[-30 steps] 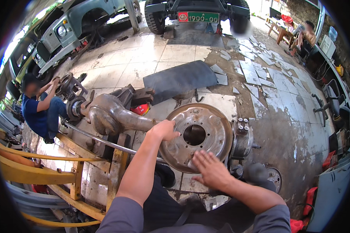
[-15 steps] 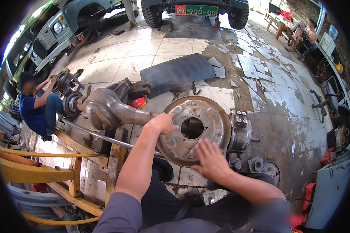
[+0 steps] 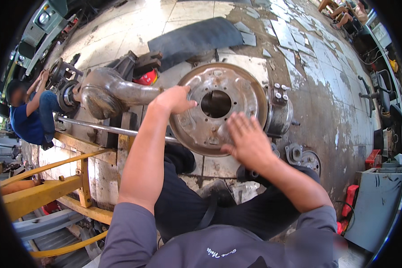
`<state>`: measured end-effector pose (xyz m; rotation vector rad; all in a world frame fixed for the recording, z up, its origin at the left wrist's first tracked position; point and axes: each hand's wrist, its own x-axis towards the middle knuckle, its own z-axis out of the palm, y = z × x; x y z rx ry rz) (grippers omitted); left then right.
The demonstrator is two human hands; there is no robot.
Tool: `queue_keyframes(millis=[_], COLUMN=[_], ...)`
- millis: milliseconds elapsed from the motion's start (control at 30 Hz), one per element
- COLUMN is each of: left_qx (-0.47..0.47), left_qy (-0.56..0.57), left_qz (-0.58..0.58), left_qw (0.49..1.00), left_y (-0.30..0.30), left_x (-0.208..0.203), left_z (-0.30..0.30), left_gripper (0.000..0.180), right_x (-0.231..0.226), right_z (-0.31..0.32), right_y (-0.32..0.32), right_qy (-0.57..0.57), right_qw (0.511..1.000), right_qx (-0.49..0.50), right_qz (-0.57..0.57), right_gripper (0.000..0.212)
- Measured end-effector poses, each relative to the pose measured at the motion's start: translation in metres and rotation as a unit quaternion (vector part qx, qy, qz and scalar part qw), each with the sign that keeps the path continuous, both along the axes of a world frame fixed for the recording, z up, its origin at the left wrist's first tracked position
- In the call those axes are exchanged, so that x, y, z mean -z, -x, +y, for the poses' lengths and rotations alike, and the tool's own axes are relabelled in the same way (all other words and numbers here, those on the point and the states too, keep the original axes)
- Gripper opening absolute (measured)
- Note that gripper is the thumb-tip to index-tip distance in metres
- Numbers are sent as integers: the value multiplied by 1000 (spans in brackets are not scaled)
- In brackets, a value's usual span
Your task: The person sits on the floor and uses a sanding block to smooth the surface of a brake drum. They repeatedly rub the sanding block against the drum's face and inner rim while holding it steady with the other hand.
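The left hand (image 3: 176,99) touches a round metal plate (image 3: 242,94), the right hand (image 3: 250,143) spread over it.

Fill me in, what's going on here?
The person's left grip is on the left rim of a round metal plate with a hole in its middle. The right grip is open and flat over the plate's lower right part; contact is hard to tell. Left of the plate, a metal axle housing extends toward a co-worker in blue, who crouches by its left end with both hands raised.

daylight glare on upper-left floor tiles (image 3: 129,33); fisheye bend, black rim; right sleeve (image 3: 316,223) partly blurred.
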<state>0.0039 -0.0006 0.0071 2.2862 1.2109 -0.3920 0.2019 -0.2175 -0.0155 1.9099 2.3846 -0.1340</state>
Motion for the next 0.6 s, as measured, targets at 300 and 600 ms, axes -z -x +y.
queue_keyframes(millis=[300,600], left_qx=[13,1], left_qy=[-6,5], left_qz=[6,15], left_qw=[1000,1000], left_y=[-1,-3], left_x=[-2,-4], left_z=[2,1], left_gripper=[77,77], right_x=[-3,1], right_z=[-7,-10], right_y=[6,7], right_qy=[35,15], right_qw=[998,998], right_qx=[-50,-63], right_qz=[12,11], right_gripper=[83,83])
